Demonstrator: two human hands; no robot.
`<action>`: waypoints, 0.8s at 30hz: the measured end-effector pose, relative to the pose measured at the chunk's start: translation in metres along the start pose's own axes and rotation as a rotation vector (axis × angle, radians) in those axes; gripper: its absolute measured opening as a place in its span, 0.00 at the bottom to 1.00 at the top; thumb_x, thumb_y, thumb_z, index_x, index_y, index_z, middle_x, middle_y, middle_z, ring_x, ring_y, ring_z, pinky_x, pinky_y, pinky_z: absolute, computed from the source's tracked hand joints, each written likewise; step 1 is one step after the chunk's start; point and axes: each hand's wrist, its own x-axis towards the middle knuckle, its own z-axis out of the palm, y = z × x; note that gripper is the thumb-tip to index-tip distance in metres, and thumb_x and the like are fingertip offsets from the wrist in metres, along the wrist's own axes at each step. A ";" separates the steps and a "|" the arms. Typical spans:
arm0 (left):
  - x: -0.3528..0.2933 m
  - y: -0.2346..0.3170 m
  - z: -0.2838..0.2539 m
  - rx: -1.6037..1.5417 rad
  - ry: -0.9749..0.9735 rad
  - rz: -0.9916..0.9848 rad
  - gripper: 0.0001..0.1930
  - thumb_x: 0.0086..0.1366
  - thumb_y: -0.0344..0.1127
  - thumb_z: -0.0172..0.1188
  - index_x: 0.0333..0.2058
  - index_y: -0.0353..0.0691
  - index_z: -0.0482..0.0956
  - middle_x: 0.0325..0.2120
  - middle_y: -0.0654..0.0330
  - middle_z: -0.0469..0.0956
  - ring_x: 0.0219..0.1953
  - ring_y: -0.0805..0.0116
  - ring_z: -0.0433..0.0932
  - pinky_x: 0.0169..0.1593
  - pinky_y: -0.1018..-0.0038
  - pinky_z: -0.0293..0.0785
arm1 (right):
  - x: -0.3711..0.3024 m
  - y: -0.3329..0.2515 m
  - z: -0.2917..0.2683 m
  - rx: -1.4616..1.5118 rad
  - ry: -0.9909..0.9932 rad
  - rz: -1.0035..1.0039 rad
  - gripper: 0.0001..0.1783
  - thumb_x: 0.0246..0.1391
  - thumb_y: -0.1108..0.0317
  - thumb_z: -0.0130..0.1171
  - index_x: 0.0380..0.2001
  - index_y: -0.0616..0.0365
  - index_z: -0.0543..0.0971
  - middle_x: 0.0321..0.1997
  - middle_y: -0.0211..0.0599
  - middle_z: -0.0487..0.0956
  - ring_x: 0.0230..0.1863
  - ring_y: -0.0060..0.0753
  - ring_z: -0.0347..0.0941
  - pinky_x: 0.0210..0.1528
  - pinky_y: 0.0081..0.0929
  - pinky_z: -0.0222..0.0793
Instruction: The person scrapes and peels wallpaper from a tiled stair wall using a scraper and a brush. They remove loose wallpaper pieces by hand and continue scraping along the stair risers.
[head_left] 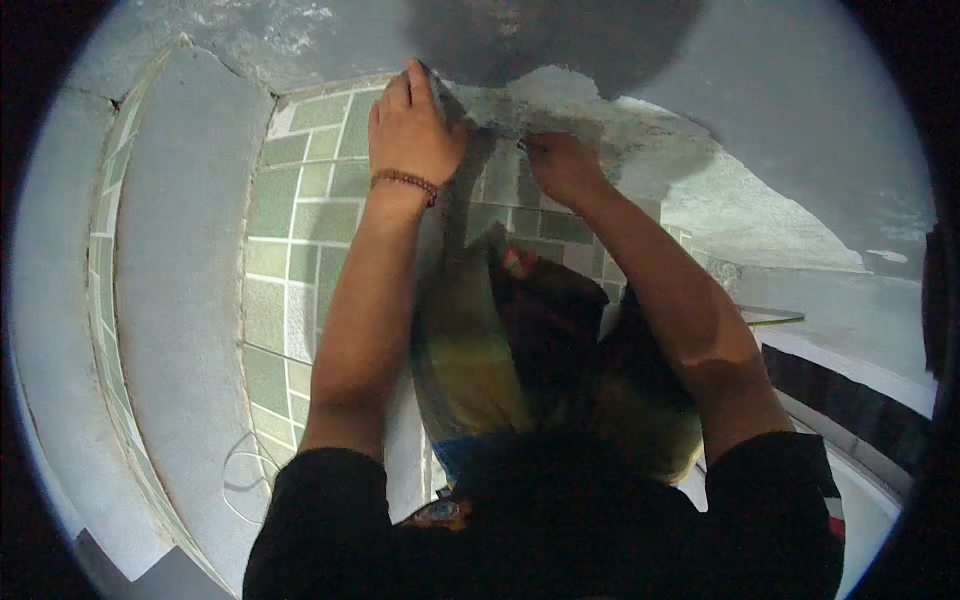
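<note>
My left hand (412, 132), with a dark beaded bracelet (404, 180) at the wrist, reaches forward. Its fingers are stretched out against the grey wall where it meets the green tiles (320, 205). To its right, my right hand (566, 168) is closed in front of a rough patch (640, 135) where the grey coating is gone and a pale surface shows. A small shiny bit peeks out by the thumb of that hand; the rest of what it holds is hidden. Both bare forearms come up from black short sleeves.
A plain grey ledge (190, 240) runs along the left, with a narrower strip of green tiles (108, 220) beyond it. A thin white cord (228, 470) loops near the lower left. Checked cloth (465, 340) covers my lap. A dark shadow (550, 40) falls on the wall ahead.
</note>
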 end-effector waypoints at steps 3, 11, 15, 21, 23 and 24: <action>0.002 -0.005 0.002 -0.016 0.002 0.004 0.43 0.52 0.40 0.66 0.65 0.32 0.58 0.55 0.39 0.69 0.55 0.42 0.71 0.58 0.58 0.69 | -0.009 -0.010 0.003 0.147 0.140 0.102 0.20 0.63 0.58 0.46 0.52 0.49 0.80 0.50 0.55 0.79 0.52 0.58 0.74 0.57 0.44 0.68; 0.003 -0.007 0.005 -0.014 -0.068 -0.025 0.47 0.51 0.44 0.67 0.66 0.31 0.55 0.58 0.44 0.66 0.60 0.45 0.66 0.62 0.56 0.63 | -0.010 0.010 -0.005 0.188 0.073 0.064 0.21 0.64 0.57 0.45 0.53 0.50 0.80 0.48 0.56 0.80 0.51 0.55 0.76 0.56 0.43 0.70; 0.003 -0.009 0.004 -0.048 -0.049 -0.007 0.46 0.51 0.43 0.67 0.66 0.31 0.57 0.57 0.44 0.67 0.59 0.46 0.67 0.62 0.56 0.63 | -0.002 0.010 0.005 -0.068 -0.039 -0.003 0.21 0.64 0.58 0.44 0.53 0.51 0.79 0.46 0.56 0.80 0.49 0.56 0.77 0.56 0.44 0.70; 0.005 -0.010 0.003 -0.050 -0.016 0.015 0.44 0.51 0.40 0.67 0.65 0.31 0.59 0.55 0.44 0.68 0.58 0.47 0.68 0.61 0.57 0.64 | -0.001 0.006 0.013 0.117 0.130 0.028 0.20 0.63 0.59 0.43 0.52 0.45 0.81 0.47 0.55 0.80 0.49 0.56 0.77 0.57 0.45 0.70; 0.004 -0.010 0.004 -0.064 -0.004 0.028 0.44 0.51 0.40 0.67 0.65 0.31 0.60 0.55 0.44 0.68 0.57 0.47 0.68 0.61 0.57 0.64 | -0.001 0.007 0.012 0.001 -0.003 0.045 0.20 0.64 0.57 0.44 0.52 0.43 0.80 0.48 0.55 0.80 0.50 0.56 0.76 0.57 0.45 0.70; 0.004 -0.009 0.005 -0.070 0.020 0.027 0.44 0.50 0.38 0.67 0.64 0.31 0.60 0.54 0.43 0.69 0.56 0.45 0.70 0.59 0.57 0.66 | 0.000 0.007 0.011 -0.017 -0.025 0.051 0.20 0.64 0.57 0.44 0.52 0.42 0.80 0.49 0.55 0.79 0.51 0.56 0.76 0.57 0.45 0.69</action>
